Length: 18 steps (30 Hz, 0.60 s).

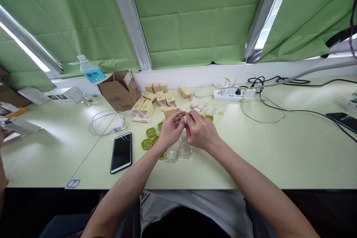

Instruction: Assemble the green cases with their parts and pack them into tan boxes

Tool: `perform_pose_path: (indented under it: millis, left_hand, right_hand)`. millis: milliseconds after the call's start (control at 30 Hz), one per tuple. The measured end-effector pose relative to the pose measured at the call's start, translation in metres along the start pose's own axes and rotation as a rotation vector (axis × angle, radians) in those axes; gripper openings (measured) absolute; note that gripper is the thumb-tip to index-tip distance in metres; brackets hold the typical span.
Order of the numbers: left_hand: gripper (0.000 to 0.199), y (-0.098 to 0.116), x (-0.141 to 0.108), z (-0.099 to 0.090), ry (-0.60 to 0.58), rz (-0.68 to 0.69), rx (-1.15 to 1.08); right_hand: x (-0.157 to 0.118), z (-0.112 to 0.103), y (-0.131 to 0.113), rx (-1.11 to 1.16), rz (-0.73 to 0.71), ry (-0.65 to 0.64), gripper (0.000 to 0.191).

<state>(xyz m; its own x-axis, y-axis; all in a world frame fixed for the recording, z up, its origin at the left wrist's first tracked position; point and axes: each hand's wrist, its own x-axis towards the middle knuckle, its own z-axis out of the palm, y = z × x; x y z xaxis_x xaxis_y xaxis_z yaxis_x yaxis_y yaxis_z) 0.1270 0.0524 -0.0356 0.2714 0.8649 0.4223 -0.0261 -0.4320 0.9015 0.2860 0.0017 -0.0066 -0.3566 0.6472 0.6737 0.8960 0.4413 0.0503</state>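
Note:
My left hand point(173, 128) has its fingers closed round a small green cup point(182, 116). Against that cup, my right hand point(203, 131) pinches a small pinkish-white piece point(185, 120); its shape is mostly hidden by the fingers. Several green square cups point(151, 132) lie on the table left of my hands. Below them stand several clear plastic cups point(173, 153). Just beyond my right hand is a cluster of pinkish-white lumps point(197, 107), with clear containers point(220, 110) beside it.
Small tan cartons point(146, 109) and an open cardboard box point(119, 91) stand behind, left of my hands. A phone point(121, 152) and a white charger point(118, 124) lie left. A power strip point(232, 95) with cables sits back right. Another person's hand point(6, 132) shows at far left.

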Motion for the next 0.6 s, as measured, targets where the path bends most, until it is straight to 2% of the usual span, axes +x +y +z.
perform_pose_path:
  millis: [133,300,467,600]
  left_hand:
    - [0.036,0.001,-0.001,0.003,0.032,0.009,0.017]
    - [0.041,0.002,-0.003,0.004,0.066,0.047,-0.022]
    - [0.05,0.008,-0.002,0.0,-0.04,0.098,-0.112]
    - [0.051,0.009,0.0,-0.001,-0.035,0.107,-0.134]
  right_hand:
    - [-0.001,0.002,-0.002,-0.022,-0.009,0.014,0.04]
    - [0.0,0.002,0.001,0.009,-0.009,0.083,0.038]
    - [0.001,0.002,0.006,0.07,-0.004,0.131,0.035]
    - [0.0,0.0,0.009,0.141,0.012,0.145,0.032]
